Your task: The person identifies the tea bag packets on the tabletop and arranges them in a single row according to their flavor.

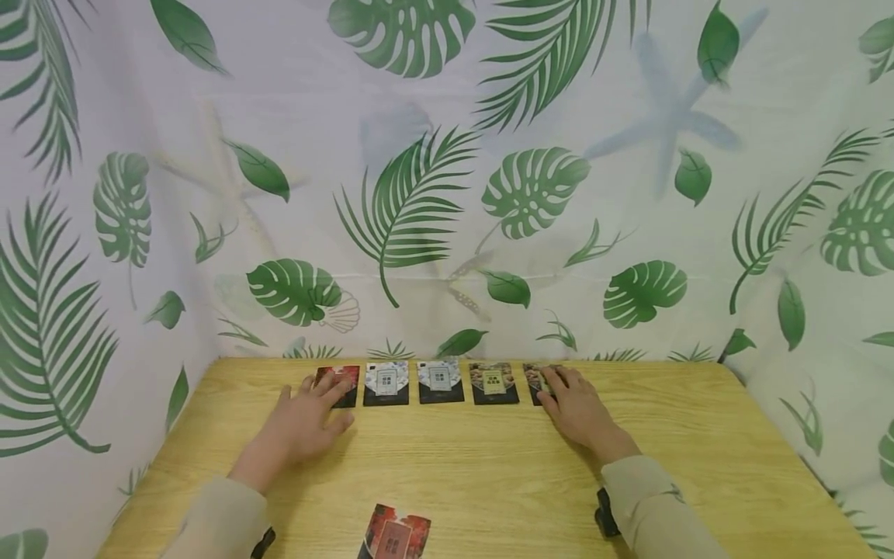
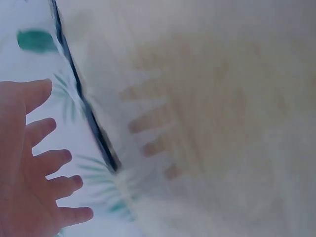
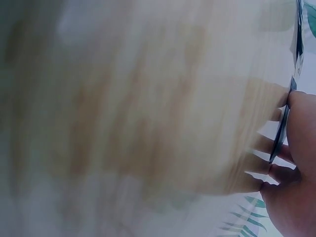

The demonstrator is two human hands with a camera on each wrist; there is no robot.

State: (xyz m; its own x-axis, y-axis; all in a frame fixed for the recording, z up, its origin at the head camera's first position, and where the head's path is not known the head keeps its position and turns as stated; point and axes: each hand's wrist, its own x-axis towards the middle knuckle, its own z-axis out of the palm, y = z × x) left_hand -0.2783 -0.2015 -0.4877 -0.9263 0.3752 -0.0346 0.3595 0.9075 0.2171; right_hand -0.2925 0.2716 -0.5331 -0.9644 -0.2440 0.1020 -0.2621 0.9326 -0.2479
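A row of small flat printed packets lies along the back of the table. At its left end is a red-and-black packet [image 1: 346,397], partly covered by the spread fingers of my left hand [image 1: 303,419]. My right hand [image 1: 578,407] has its fingers laid over the brown-and-black packet [image 1: 532,382] at the right end. Between them lie two white-and-black packets, one left [image 1: 386,388] and one right [image 1: 440,385], and a brown packet with a yellow label [image 1: 494,388]. In the left wrist view the left hand [image 2: 39,168] shows its fingers extended and apart, above the tabletop.
Another red packet [image 1: 396,536], with a notched top edge, lies near the front of the wooden table [image 1: 475,466], cut off by the frame. A white curtain [image 1: 433,233] printed with green leaves stands behind the table and at both sides.
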